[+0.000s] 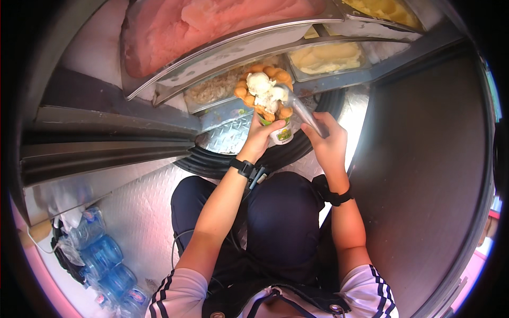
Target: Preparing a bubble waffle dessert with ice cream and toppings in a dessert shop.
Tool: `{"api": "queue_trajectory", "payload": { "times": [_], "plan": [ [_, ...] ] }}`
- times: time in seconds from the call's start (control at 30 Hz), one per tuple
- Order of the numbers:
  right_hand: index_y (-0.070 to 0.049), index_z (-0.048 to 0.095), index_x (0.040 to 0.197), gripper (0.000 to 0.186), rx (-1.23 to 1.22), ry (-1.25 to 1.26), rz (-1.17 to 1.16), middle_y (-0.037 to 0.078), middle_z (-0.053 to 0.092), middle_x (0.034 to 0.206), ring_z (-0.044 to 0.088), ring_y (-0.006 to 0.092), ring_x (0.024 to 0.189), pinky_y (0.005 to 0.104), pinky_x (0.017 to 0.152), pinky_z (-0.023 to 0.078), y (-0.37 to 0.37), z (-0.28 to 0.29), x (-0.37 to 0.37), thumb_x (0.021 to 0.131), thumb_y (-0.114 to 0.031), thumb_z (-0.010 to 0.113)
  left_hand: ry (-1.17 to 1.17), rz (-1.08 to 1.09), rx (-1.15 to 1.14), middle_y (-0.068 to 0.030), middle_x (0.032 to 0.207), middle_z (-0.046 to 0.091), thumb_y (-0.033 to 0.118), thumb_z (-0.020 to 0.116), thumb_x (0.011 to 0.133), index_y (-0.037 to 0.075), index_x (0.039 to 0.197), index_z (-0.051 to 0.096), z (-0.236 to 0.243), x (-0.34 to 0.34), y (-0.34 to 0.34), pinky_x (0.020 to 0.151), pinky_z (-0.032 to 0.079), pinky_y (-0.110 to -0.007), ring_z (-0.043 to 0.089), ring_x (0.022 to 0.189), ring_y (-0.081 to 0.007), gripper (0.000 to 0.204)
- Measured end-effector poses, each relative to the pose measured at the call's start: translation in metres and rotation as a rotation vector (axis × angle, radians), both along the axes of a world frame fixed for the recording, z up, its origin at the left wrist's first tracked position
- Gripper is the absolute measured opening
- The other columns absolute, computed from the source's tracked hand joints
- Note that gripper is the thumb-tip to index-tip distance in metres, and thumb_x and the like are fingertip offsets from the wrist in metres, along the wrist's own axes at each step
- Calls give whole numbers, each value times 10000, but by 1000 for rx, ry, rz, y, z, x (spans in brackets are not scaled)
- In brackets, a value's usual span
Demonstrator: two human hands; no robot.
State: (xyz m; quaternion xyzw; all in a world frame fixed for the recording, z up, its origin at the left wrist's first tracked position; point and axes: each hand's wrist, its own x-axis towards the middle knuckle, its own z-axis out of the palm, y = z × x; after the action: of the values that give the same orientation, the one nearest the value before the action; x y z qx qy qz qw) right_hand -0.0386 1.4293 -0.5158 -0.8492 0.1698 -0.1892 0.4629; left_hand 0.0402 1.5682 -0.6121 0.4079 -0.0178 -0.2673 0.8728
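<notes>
My left hand (pixel 260 139) is closed around a white paper cup (pixel 283 135) with a green print. Out of the cup rises a golden bubble waffle (pixel 244 93), curled around scoops of pale ice cream (pixel 260 84). In my right hand (pixel 330 139) is the handle of a metal ice cream scoop (pixel 307 114). Its head touches the right side of the ice cream, and some ice cream hides the tip. Just beyond the waffle stand a tub of pale yellow ice cream (pixel 326 57) and a tub of whitish, flecked ice cream (pixel 209 87).
A big pan of pink ice cream (pixel 185 34) and a yellow one (pixel 384 11) fill the far side. A dark panel (pixel 424 175) stands at the right, a black ribbed rail (pixel 106 143) at the left. Several blue water bottles (pixel 103 257) lie at the lower left on the metal floor.
</notes>
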Motion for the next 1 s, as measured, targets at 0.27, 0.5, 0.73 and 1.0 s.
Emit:
{"api": "queue_trajectory", "payload": {
  "times": [0.27, 0.5, 0.73, 1.0],
  "plan": [
    [-97, 679, 962, 309, -770, -123, -56, 25, 542, 770, 543, 217, 697, 342, 569, 454, 8, 11, 9, 661, -46, 719, -31, -24, -7, -89, 1241, 526, 1, 697, 787, 28, 1309, 382, -2, 1, -2, 994, 400, -350, 514, 1167, -205, 610],
    [-25, 647, 978, 265, -160, -35, 47, 90, 612, 773, 608, 233, 636, 323, 586, 473, 8, 7, 6, 737, -100, 729, -15, 5, 31, -87, 1215, 537, -4, 674, 802, 16, 1281, 407, -2, 1, -3, 964, 424, -342, 540, 1121, -194, 548],
    [25, 612, 1007, 260, 69, -62, 22, 133, 630, 722, 587, 160, 587, 293, 556, 455, 2, 6, 9, 829, -149, 687, 43, -129, -38, -94, 1234, 532, 28, 676, 798, 12, 1306, 399, -5, -1, 1, 988, 404, -354, 528, 1142, -208, 578],
    [33, 636, 936, 186, 188, 185, 267, 10, 546, 607, 460, 48, 500, 193, 432, 339, -16, 17, 1, 887, -146, 630, 41, -245, -46, -88, 1251, 511, 25, 692, 771, 17, 1346, 358, -2, 1, 6, 1008, 390, -364, 503, 1171, -216, 665]
  ]
}}
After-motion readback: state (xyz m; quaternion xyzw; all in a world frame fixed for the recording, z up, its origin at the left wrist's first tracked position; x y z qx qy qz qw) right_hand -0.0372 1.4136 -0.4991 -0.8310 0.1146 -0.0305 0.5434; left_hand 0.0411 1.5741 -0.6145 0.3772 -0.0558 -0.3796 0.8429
